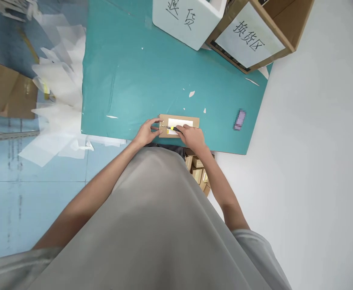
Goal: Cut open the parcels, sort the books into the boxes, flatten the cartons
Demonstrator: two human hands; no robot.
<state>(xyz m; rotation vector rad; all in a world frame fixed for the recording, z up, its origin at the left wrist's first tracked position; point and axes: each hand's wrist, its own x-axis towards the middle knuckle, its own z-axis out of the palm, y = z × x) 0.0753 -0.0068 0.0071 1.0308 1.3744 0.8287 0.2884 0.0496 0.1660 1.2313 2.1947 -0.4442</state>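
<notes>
A small brown cardboard box (179,118) with a white label lies near the front edge of the green table (134,88). My left hand (147,131) is at the left end of the box, its thumb and fingers spread around that end and gripping it. In my right hand (193,138) is a thin tool (172,128) with a black and yellow handle, held over the label. The tool's narrow tip points left, at the left end of the box.
At the back stand a white bin (188,24) and a labelled cardboard box (251,36). A blurred purple object (239,120) lies at the right. Paper scraps dot the table. White sheets (61,92) hang by its left edge; small boxes (198,173) are below the front edge.
</notes>
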